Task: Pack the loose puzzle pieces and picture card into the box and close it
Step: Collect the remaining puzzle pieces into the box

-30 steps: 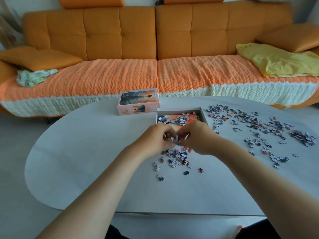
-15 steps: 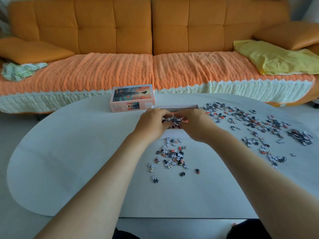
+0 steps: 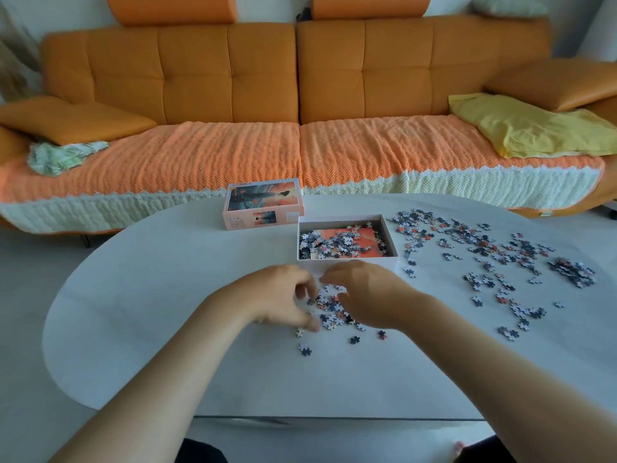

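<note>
Fingers curled loosely on both hands, left hand (image 3: 283, 297) and right hand (image 3: 364, 295) cupped either side of the small pile of puzzle pieces (image 3: 330, 310) on the table (image 3: 150, 312), just in front of the box (image 3: 347, 260); can't tell if anything is actually pinched yet. Box open, picture card (image 3: 365, 240) already lying inside under some pieces. Lid (image 3: 263, 210) sits to the box's left. Big scatter (image 3: 484, 252) on the right not yet packed. To do this well: rake palms together, scoop low against the tabletop, lift over the near wall, don't chase strays (image 3: 305, 349) until the bulk is in.
</note>
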The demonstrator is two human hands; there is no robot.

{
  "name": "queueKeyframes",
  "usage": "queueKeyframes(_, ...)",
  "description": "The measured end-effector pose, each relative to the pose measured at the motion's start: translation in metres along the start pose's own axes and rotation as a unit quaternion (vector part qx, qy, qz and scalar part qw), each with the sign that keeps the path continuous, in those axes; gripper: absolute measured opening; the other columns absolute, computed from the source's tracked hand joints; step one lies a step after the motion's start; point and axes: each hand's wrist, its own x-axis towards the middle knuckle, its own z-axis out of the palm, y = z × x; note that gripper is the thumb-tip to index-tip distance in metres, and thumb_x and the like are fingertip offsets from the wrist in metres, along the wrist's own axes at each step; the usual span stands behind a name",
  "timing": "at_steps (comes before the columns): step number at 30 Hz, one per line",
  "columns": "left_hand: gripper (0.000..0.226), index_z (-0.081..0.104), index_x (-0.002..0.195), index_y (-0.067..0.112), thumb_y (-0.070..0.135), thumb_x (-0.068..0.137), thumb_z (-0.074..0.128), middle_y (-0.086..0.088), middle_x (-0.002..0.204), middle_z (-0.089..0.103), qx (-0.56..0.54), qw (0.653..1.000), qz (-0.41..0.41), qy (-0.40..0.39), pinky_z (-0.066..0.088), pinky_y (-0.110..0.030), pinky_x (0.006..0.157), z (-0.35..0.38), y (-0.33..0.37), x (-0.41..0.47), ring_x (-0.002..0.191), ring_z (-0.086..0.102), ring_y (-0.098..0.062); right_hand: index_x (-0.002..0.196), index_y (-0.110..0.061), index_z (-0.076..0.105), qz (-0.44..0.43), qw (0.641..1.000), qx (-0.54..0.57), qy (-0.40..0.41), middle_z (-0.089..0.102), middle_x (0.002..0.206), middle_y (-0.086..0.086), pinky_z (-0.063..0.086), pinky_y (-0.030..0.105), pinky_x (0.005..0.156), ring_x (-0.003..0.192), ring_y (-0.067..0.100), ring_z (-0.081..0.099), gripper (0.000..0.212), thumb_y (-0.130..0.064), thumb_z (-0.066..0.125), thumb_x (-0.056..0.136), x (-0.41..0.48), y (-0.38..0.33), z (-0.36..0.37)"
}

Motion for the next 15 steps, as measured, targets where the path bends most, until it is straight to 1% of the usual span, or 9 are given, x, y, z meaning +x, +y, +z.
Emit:
queueKeyframes(1, 0.053, 0.059, 0.103, 0.038, 0.057, 0.06, 0.082, 0.018, 0.099, 0.054, 0.016, 0.999, -0.016, -0.034, 0.046, -0.023, 0.072, 0.003, -0.001, -0.005, 0.083, 0.054, 0.001, 0.133, -0.026, 0.056, 0.012, 1.0, 0.004, -0.013, 0.052, 0.139, -0.008, 0.043, 0.039, 0.102, 0.124, 0.019, 0.05, 0.047, -0.012, 0.051, 0.088, -0.002, 0.0, 0.004)
queueKeyframes(3, 0.059, 0.056, 0.105, 0.04, 0.056, 0.056, 0.085, 0.018, 0.099, 0.053, 0.025, 0.998, -0.021, -0.052, 0.047, -0.025, 0.075, 0.01, -0.004, -0.01, 0.086, 0.054, -0.001, 0.136, -0.023, 0.053, 0.013, 1.0, 0.011, -0.017, 0.049, 0.141, -0.006, 0.042, 0.04, 0.103, 0.126, 0.02, 0.046, 0.05, -0.008, 0.05, 0.088, -0.006, -0.002, 0.009)
queueKeyframes(5, 0.054, 0.057, 0.104, 0.039, 0.051, 0.059, 0.085, 0.016, 0.098, 0.053, 0.005, 0.999, -0.012, -0.035, 0.048, -0.026, 0.076, 0.016, -0.005, -0.011, 0.085, 0.054, -0.003, 0.132, -0.022, 0.057, -0.001, 1.0, 0.014, -0.019, 0.053, 0.135, -0.004, 0.043, 0.039, 0.1, 0.121, 0.021, 0.048, 0.049, -0.005, 0.05, 0.087, -0.007, -0.004, 0.011)
queueKeyframes(7, 0.044, 0.062, 0.104, 0.036, 0.044, 0.066, 0.084, 0.015, 0.096, 0.055, -0.027, 0.999, -0.011, -0.014, 0.049, -0.026, 0.078, 0.02, -0.005, -0.01, 0.083, 0.055, -0.003, 0.127, -0.025, 0.061, 0.007, 0.999, 0.021, -0.03, 0.057, 0.127, -0.005, 0.047, 0.038, 0.095, 0.114, 0.02, 0.053, 0.043, -0.008, 0.05, 0.09, -0.008, -0.005, 0.009)
queueKeyframes(9, 0.037, 0.065, 0.105, 0.033, 0.037, 0.072, 0.082, 0.014, 0.093, 0.056, -0.05, 0.999, -0.009, 0.014, 0.047, -0.021, 0.076, 0.024, -0.006, -0.007, 0.079, 0.054, -0.001, 0.124, -0.029, 0.062, 0.039, 0.997, 0.058, -0.027, 0.058, 0.125, -0.008, 0.054, 0.039, 0.085, 0.105, 0.018, 0.059, 0.038, -0.013, 0.047, 0.093, -0.01, -0.004, 0.003)
queueKeyframes(10, 0.037, 0.066, 0.107, 0.031, 0.034, 0.074, 0.082, 0.014, 0.094, 0.055, -0.058, 0.998, -0.009, 0.031, 0.045, -0.018, 0.072, 0.026, -0.006, -0.006, 0.078, 0.053, 0.0, 0.124, -0.029, 0.061, 0.048, 0.996, 0.068, -0.014, 0.057, 0.127, -0.009, 0.055, 0.039, 0.085, 0.105, 0.017, 0.06, 0.037, -0.015, 0.046, 0.094, -0.012, -0.004, 0.0)
queueKeyframes(11, 0.039, 0.064, 0.11, 0.03, 0.033, 0.076, 0.081, 0.013, 0.097, 0.053, -0.064, 0.997, -0.008, 0.05, 0.042, -0.016, 0.07, 0.027, -0.006, -0.004, 0.079, 0.052, 0.0, 0.126, -0.027, 0.061, 0.052, 0.997, 0.059, -0.001, 0.056, 0.13, -0.008, 0.053, 0.038, 0.091, 0.111, 0.017, 0.057, 0.037, -0.015, 0.046, 0.094, -0.013, -0.002, -0.001)
queueKeyframes(13, 0.051, 0.057, 0.124, 0.028, 0.033, 0.079, 0.079, 0.009, 0.109, 0.048, -0.066, 0.995, -0.007, 0.076, 0.039, -0.018, 0.075, 0.031, -0.006, 0.0, 0.084, 0.051, -0.004, 0.13, -0.022, 0.059, 0.061, 0.998, 0.011, 0.012, 0.054, 0.135, -0.004, 0.045, 0.038, 0.1, 0.12, 0.02, 0.05, 0.038, -0.014, 0.045, 0.095, -0.015, 0.0, 0.0)
queueKeyframes(15, 0.061, 0.048, 0.137, 0.025, 0.035, 0.083, 0.075, 0.006, 0.119, 0.042, -0.062, 0.995, -0.006, 0.078, 0.041, -0.022, 0.084, 0.036, -0.004, 0.003, 0.091, 0.051, -0.01, 0.129, -0.017, 0.058, 0.068, 0.997, -0.035, -0.002, 0.053, 0.133, 0.001, 0.045, 0.039, 0.097, 0.114, 0.024, 0.048, 0.041, -0.009, 0.044, 0.092, -0.018, -0.001, 0.004)
